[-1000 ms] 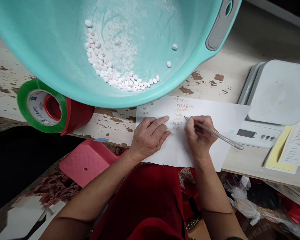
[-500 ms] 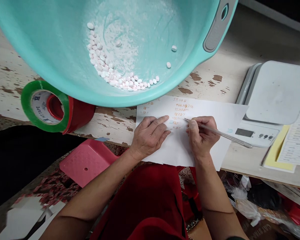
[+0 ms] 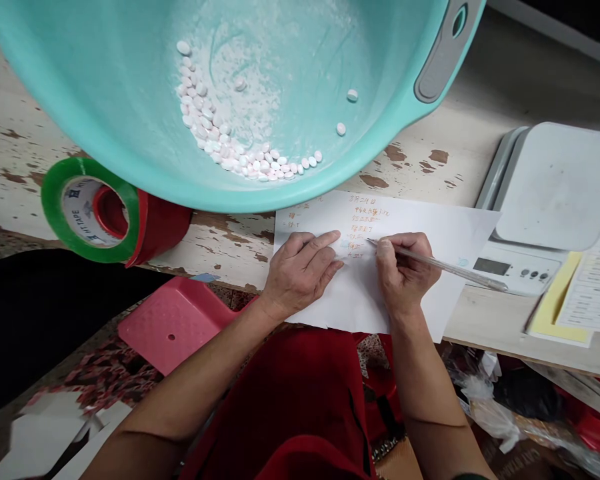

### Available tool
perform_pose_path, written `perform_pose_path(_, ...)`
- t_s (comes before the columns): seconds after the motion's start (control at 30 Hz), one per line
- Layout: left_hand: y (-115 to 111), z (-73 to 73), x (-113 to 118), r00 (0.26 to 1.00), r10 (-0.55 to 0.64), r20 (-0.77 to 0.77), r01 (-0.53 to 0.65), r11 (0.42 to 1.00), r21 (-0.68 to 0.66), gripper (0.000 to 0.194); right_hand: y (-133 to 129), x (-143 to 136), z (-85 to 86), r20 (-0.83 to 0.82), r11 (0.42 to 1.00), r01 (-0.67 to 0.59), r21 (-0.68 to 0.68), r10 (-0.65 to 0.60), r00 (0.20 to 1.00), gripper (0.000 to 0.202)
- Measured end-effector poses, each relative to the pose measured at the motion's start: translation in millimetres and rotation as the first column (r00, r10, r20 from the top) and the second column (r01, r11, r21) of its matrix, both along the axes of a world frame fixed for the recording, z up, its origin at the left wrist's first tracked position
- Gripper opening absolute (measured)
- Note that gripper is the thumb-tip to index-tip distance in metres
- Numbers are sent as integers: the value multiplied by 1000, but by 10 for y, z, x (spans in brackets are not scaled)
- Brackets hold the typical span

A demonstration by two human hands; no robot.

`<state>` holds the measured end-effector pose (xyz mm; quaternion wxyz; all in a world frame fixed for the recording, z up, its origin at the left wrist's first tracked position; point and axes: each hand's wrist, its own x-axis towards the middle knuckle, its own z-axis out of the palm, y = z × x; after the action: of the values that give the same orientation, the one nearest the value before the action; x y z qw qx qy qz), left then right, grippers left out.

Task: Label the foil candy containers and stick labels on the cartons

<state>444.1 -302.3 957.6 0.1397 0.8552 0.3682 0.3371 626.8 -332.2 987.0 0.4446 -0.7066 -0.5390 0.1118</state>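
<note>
A white sheet of paper (image 3: pixel 360 300) with handwritten tally lines in orange ink lies on the worn white table. My right hand (image 3: pixel 405 273) is closed around a clear ballpoint pen (image 3: pixel 460 271), its tip touching or just over the written lines. Flat on the left part of the sheet rests my left hand (image 3: pixel 303 270), holding nothing, index finger stretched out and the others loosely bent. Just beyond the paper stands a large turquoise basin (image 3: pixel 300 193), which overlaps the paper's far edge. Several pale tablets (image 3: pixel 215 143) and white powder lie inside it.
Left of the basin is a roll of green and red tape (image 3: pixel 130 220). A white scale (image 3: pixel 555 187) stands at the right, beside yellow paper (image 3: pixel 560 313) and a printed sheet (image 3: pixel 595 273). Below the table edge are a pink stool (image 3: pixel 175 320) and plastic bags (image 3: pixel 495 407).
The view has shifted slightly, so the basin, paper and scale sit a little farther right. Both hands keep their places, and the pen tip stays near the same written lines.
</note>
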Motion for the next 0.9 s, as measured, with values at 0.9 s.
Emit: perform_pose_path(0.9,-6,-7,-2,1000,11,-8,-12,1000,-11,11,-33,8,-76,-152,998,23,-50,-31,988,8)
